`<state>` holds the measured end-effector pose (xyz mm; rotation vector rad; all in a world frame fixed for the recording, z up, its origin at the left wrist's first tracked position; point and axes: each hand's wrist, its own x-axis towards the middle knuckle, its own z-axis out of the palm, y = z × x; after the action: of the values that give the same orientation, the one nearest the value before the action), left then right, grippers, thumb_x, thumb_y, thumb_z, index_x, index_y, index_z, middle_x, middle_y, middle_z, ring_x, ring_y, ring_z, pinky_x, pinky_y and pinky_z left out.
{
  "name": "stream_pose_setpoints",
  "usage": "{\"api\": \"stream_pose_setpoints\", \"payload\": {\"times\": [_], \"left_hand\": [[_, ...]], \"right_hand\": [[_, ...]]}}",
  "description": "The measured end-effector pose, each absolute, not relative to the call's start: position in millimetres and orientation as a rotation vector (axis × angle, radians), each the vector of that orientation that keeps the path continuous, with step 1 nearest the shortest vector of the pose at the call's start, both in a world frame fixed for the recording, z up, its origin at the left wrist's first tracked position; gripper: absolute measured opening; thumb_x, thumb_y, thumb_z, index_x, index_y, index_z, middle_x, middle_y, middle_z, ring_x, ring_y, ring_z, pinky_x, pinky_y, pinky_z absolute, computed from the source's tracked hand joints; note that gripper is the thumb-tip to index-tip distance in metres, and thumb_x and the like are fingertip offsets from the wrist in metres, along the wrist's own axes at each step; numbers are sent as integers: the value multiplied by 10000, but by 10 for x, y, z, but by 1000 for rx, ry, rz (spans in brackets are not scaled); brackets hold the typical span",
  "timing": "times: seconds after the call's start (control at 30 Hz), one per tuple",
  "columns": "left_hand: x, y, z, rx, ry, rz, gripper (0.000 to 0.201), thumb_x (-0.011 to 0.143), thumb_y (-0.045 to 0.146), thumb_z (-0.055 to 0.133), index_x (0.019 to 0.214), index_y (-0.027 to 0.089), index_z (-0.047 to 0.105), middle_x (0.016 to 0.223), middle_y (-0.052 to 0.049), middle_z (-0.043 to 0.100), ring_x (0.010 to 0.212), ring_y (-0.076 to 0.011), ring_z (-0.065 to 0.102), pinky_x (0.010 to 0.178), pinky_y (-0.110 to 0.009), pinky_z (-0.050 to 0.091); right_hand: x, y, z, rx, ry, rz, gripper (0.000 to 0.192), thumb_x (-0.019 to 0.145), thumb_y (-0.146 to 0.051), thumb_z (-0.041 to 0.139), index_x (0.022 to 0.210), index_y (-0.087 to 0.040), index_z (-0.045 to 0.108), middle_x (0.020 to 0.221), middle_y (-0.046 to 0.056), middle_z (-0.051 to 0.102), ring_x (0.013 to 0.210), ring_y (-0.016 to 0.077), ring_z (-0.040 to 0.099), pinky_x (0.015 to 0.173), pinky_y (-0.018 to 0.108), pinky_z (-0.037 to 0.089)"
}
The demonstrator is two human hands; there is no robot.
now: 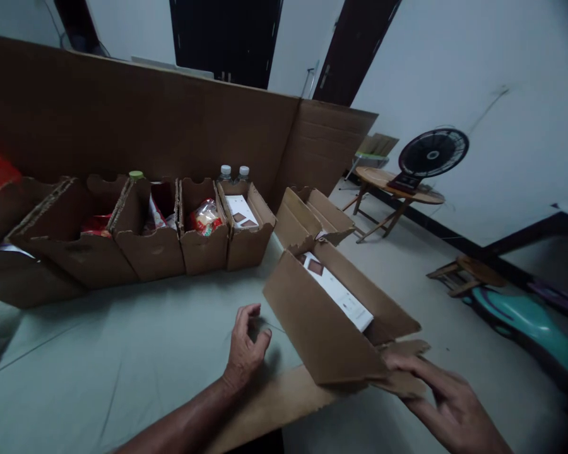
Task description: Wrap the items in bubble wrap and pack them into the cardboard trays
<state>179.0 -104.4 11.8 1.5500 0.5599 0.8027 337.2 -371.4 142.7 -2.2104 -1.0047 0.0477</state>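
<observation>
My right hand (pixel 447 400) grips the near end of an open cardboard box (pixel 329 331) at the table's right edge, fingers at its torn flaps. Inside that box lies a white carton (pixel 338 293) with a brown pattern at its far end. My left hand (pixel 248 347) hovers or rests just left of the box, with fingers curved and thumb apart, holding nothing. I cannot tell whether it touches the tabletop (pixel 170 334). Beyond the box stands another cardboard box (pixel 296 217) with its opening partly visible.
A row of cardboard bins (pixel 146 255) runs along the back, holding a red-and-clear packet (pixel 207 217), another white carton (pixel 240 211) and other packets. Behind are two bottles (pixel 225 171) and a tall cardboard screen (pixel 146 120). A fan (pixel 433 154) stands on a wooden table at right.
</observation>
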Motion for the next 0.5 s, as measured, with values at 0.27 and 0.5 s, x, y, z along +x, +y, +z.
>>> {"api": "stream_pose_setpoints", "payload": {"times": [0.27,0.5], "left_hand": [[1895,-1135,254,1635,360,735,803,759,244,626,1514,190,359,1545,-150,446,1438,-320,405,1192,-517,323],[1703,-1166,395,1669,393,833,556,762,161,575,1315,218,572,1307,-96,611,1201,-256,570,1044,-441,475]], "right_hand": [[3199,-4341,771,-2102,-493,-131,913,710,-582,722,1520,-277,432,1337,132,669,1222,393,638,976,494,575],[3168,-3545,646,-2126,-579,74,560,750,-625,678,1091,-182,719,1111,149,760,1095,372,697,945,455,578]]}}
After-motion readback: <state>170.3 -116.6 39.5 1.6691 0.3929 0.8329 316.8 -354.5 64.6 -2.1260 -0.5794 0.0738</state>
